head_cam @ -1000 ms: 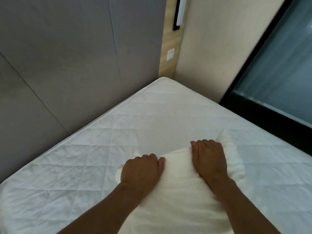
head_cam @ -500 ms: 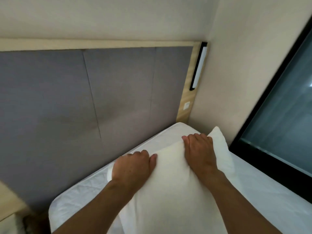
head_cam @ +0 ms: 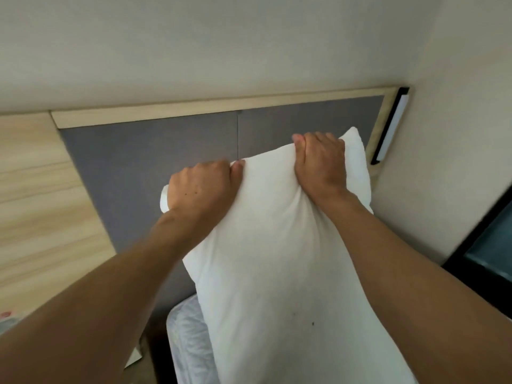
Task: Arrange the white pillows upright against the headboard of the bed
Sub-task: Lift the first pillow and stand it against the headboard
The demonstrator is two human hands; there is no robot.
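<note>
A white pillow (head_cam: 277, 259) hangs upright in the air in front of the grey padded headboard (head_cam: 155, 159). My left hand (head_cam: 202, 187) clutches its top edge near the left corner. Further right, my right hand (head_cam: 321, 162) grips the same top edge close to the right corner. The pillow's lower part runs out of the bottom of the view and hides most of the bed. A strip of the white quilted mattress (head_cam: 188, 342) shows at the pillow's lower left. Whether the pillow touches the headboard cannot be told.
A light wood frame (head_cam: 216, 105) borders the headboard, with a wood panel (head_cam: 41, 203) to its left. A black-edged wall lamp (head_cam: 390, 128) hangs at the frame's right end. A dark-framed window (head_cam: 490, 253) lies on the right wall.
Both hands have lifted the pillow off the mattress and raised it high toward the headboard. The view has tilted upward, so more wall and less bed appear.
</note>
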